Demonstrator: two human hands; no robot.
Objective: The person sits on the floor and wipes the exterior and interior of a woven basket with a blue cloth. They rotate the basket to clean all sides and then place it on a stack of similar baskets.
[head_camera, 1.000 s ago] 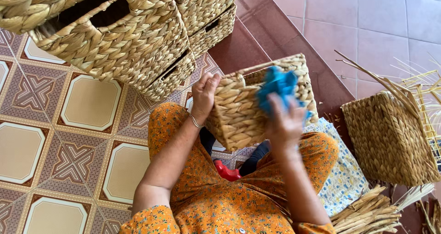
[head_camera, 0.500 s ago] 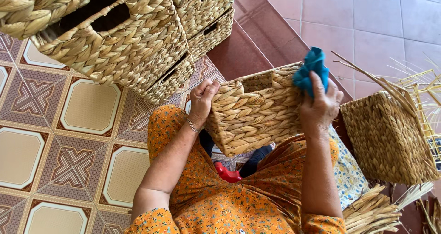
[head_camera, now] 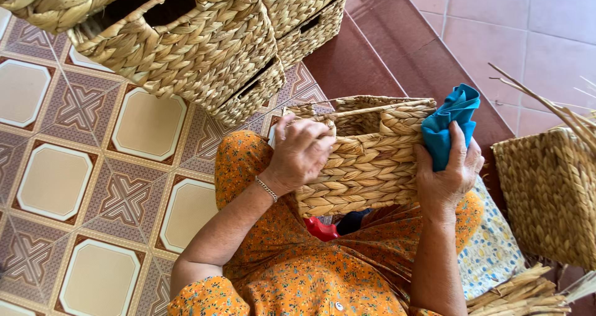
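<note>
You gripped the basket [head_camera: 363,158] with curled left hand [head_camera: 301,154], right hand [head_camera: 448,173] fingers pressing cloth [head_camera: 448,126] against it, mid-wipe.

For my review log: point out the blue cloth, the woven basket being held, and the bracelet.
blue cloth [head_camera: 448,126], head view, on its folded middle.
woven basket [head_camera: 366,167], head view, on its near side wall.
bracelet [head_camera: 267,189], head view, on the chain at the left wrist.

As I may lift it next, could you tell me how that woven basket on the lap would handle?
The woven basket probably holds its boxy shape: thick braided fibre. Likely light, since the left hand and right hand steady it by its ends.
</note>
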